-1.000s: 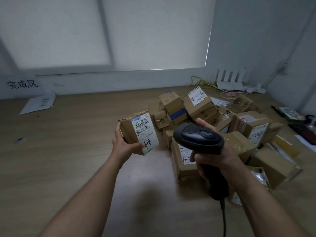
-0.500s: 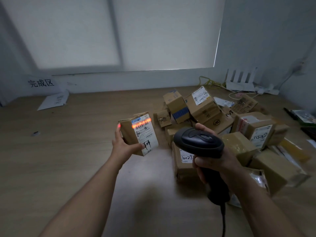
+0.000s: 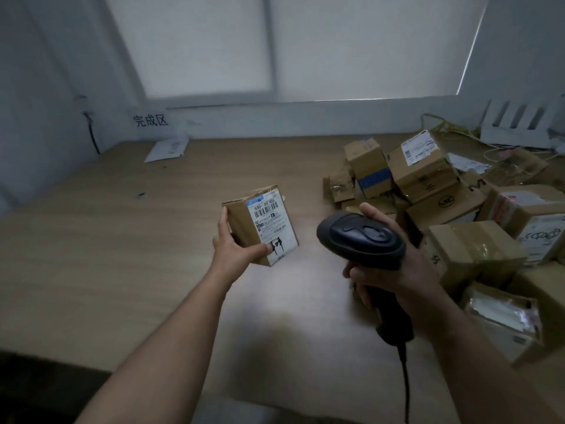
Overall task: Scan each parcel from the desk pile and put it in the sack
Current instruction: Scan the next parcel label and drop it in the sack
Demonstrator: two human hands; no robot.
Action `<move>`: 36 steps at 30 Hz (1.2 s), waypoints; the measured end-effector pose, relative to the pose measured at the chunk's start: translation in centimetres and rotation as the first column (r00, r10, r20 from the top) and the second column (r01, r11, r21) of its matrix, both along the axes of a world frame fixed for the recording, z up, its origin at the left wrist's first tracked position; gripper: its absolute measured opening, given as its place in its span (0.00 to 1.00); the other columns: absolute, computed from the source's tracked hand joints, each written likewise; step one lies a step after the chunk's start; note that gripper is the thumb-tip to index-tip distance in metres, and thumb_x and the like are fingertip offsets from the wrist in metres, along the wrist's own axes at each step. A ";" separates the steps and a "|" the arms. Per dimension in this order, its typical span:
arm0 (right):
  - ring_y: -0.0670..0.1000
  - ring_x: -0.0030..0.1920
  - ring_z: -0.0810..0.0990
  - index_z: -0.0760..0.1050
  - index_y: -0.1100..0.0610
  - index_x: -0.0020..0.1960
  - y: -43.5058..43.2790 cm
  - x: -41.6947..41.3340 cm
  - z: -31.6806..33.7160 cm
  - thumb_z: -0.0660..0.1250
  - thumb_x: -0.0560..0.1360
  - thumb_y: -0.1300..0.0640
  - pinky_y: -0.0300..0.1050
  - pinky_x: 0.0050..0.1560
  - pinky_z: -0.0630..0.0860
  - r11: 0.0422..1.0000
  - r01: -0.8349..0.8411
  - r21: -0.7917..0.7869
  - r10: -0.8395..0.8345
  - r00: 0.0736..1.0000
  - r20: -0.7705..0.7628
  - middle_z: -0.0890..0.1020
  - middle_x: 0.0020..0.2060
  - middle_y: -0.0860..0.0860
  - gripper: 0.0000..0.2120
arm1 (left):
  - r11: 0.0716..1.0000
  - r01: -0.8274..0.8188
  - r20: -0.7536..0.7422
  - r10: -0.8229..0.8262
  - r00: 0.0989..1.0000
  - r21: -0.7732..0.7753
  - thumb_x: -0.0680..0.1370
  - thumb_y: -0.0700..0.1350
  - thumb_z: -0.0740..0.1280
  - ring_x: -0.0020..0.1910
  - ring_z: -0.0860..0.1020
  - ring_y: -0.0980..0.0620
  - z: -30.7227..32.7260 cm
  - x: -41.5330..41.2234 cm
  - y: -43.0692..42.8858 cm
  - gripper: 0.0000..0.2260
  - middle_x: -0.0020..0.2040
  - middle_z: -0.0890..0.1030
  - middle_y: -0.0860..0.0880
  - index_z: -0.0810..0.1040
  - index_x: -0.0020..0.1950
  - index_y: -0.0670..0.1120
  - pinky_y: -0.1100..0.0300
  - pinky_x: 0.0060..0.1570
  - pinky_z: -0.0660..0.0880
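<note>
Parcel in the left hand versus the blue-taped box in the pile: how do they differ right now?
The held parcel is up off the desk, gripped by the left hand; the blue-taped box sits in the pile among other boxes. The held parcel shows a white barcode label with black handwriting; the blue-taped box shows a blue band across its front. Both are small brown cardboard boxes.
</note>
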State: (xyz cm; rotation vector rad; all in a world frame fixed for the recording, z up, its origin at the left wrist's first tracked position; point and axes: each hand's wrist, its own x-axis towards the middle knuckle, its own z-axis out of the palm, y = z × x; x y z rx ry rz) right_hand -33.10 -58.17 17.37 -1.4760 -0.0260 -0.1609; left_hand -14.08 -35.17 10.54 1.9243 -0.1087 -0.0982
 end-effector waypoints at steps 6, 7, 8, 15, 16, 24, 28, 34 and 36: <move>0.55 0.28 0.77 0.63 0.41 0.71 6.1 2.4 0.5 0.75 0.61 0.68 0.45 0.26 0.74 0.994 -0.098 -0.040 0.099 0.995 0.030 0.79 0.49 0.60 0.45 | 0.995 -0.076 0.052 0.080 0.995 -0.068 0.52 0.55 0.79 0.64 0.74 0.48 0.6 -0.9 7.2 0.56 0.67 0.71 0.44 0.50 0.72 0.70 0.45 0.65 0.73; 0.55 0.28 0.77 0.63 0.40 0.71 7.4 3.0 0.6 0.74 0.60 0.67 0.45 0.25 0.74 0.993 -0.110 -0.050 0.112 0.993 0.037 0.79 0.49 0.60 0.45 | 0.994 -0.086 0.061 0.090 0.994 -0.074 0.52 0.55 0.79 0.64 0.74 0.49 0.8 -1.0 8.7 0.56 0.67 0.71 0.44 0.50 0.72 0.70 0.45 0.65 0.73; 0.55 0.27 0.77 0.64 0.40 0.71 8.7 3.6 0.7 0.73 0.60 0.67 0.45 0.25 0.74 0.991 -0.121 -0.056 0.124 0.991 0.051 0.79 0.48 0.59 0.45 | 0.992 -0.095 0.070 0.101 0.992 -0.078 0.52 0.55 0.78 0.64 0.74 0.49 1.0 -1.2 10.3 0.56 0.68 0.71 0.44 0.50 0.72 0.70 0.46 0.65 0.73; 0.54 0.25 0.74 0.62 0.43 0.73 21.8 8.3 1.0 0.72 0.61 0.70 0.45 0.24 0.72 0.948 -0.313 -0.063 0.317 0.945 0.078 0.81 0.45 0.53 0.46 | 0.972 -0.220 0.125 0.228 0.966 -0.077 0.54 0.56 0.79 0.64 0.74 0.49 2.5 -1.4 25.0 0.57 0.69 0.68 0.45 0.47 0.74 0.67 0.51 0.63 0.73; 0.54 0.25 0.74 0.62 0.44 0.73 23.9 8.9 1.1 0.72 0.61 0.69 0.45 0.24 0.72 0.940 -0.334 -0.067 0.338 0.938 0.072 0.82 0.45 0.53 0.46 | 0.968 -0.240 0.134 0.249 0.959 -0.074 0.55 0.55 0.79 0.64 0.73 0.49 2.6 -1.4 27.2 0.57 0.69 0.68 0.45 0.47 0.75 0.65 0.53 0.62 0.73; 0.56 0.27 0.74 0.64 0.39 0.69 40.0 13.2 2.3 0.73 0.60 0.69 0.46 0.24 0.74 0.879 -0.469 -0.085 0.473 0.880 0.038 0.82 0.44 0.54 0.45 | 0.902 -0.426 0.177 0.431 0.885 -0.068 0.54 0.58 0.79 0.66 0.72 0.48 3.4 -2.0 44.1 0.56 0.69 0.69 0.47 0.47 0.73 0.70 0.44 0.65 0.72; 0.56 0.27 0.75 0.64 0.40 0.70 48.0 14.9 2.7 0.76 0.59 0.68 0.46 0.25 0.75 0.842 -0.535 -0.071 0.538 0.842 0.029 0.81 0.46 0.56 0.47 | 0.848 -0.522 0.210 0.529 0.822 -0.091 0.54 0.58 0.79 0.67 0.71 0.48 4.1 -2.6 52.1 0.56 0.71 0.67 0.48 0.48 0.73 0.70 0.44 0.66 0.72; 0.57 0.28 0.75 0.63 0.39 0.71 58.9 16.3 2.8 0.75 0.57 0.66 0.47 0.26 0.75 0.772 -0.631 -0.078 0.634 0.774 0.005 0.82 0.45 0.57 0.49 | 0.748 -0.662 0.245 0.650 0.719 -0.046 0.54 0.61 0.77 0.68 0.71 0.47 5.4 -5.4 63.1 0.56 0.72 0.65 0.49 0.46 0.73 0.71 0.42 0.66 0.70; 0.57 0.28 0.76 0.64 0.40 0.71 62.0 16.4 3.1 0.76 0.59 0.69 0.46 0.26 0.75 0.744 -0.661 -0.095 0.665 0.747 0.003 0.82 0.44 0.58 0.48 | 0.705 -0.709 0.235 0.694 0.681 -0.026 0.53 0.61 0.77 0.67 0.71 0.47 5.6 -6.9 66.2 0.56 0.71 0.65 0.48 0.44 0.71 0.73 0.42 0.66 0.70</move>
